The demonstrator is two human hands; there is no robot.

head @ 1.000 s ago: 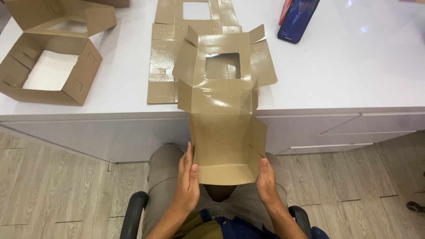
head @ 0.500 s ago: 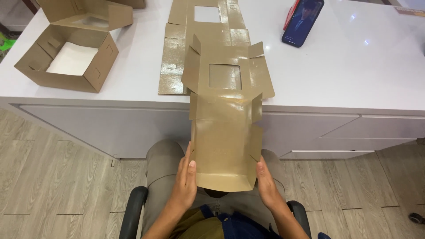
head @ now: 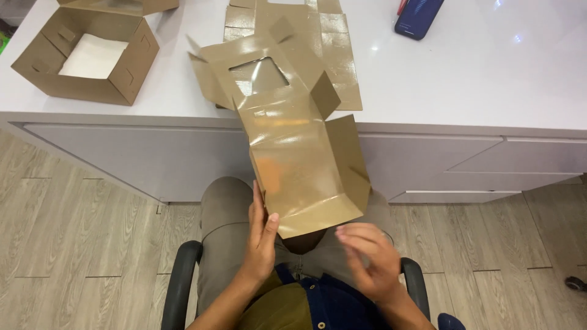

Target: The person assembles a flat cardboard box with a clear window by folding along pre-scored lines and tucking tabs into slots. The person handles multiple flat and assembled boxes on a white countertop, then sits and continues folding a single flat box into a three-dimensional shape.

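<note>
Left hand (head: pixel 262 238) grips unfolded windowed box (head: pixel 293 146); right hand (head: pixel 367 256) loose; assembled box (head: pixel 85 55) holds white liner (head: pixel 92 56)

My head camera looks steeply down, close over my lap; the white counter (head: pixel 465 73) fills the frame's upper half.

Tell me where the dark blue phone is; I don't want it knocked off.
In the head view, the dark blue phone lies on the white counter at the top, right of centre, just right of the flat cardboard blanks.
</note>
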